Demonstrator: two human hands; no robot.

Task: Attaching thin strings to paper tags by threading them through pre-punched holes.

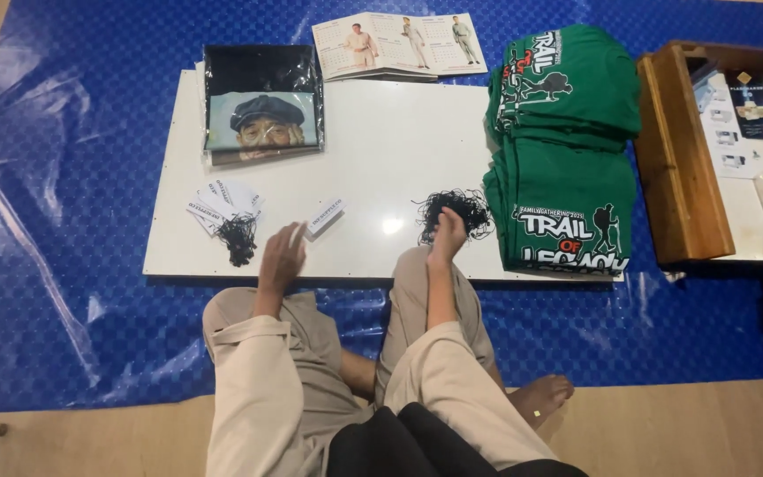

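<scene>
White board [381, 168] on blue plastic sheet [64, 265] over wooden floor [664, 433], wooden tray [677, 168] holding packets, left hand [281, 256] open and empty near paper tags [222, 201], right hand [448, 237] fingertips pinching black strings [454, 210], beside stacked green shirts [567, 150]

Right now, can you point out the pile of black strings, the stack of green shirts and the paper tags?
pile of black strings [454, 212]: head view, middle of the tangle.
stack of green shirts [567, 168]: head view, plain green fold.
paper tags [222, 199]: head view, top white tag.
</scene>
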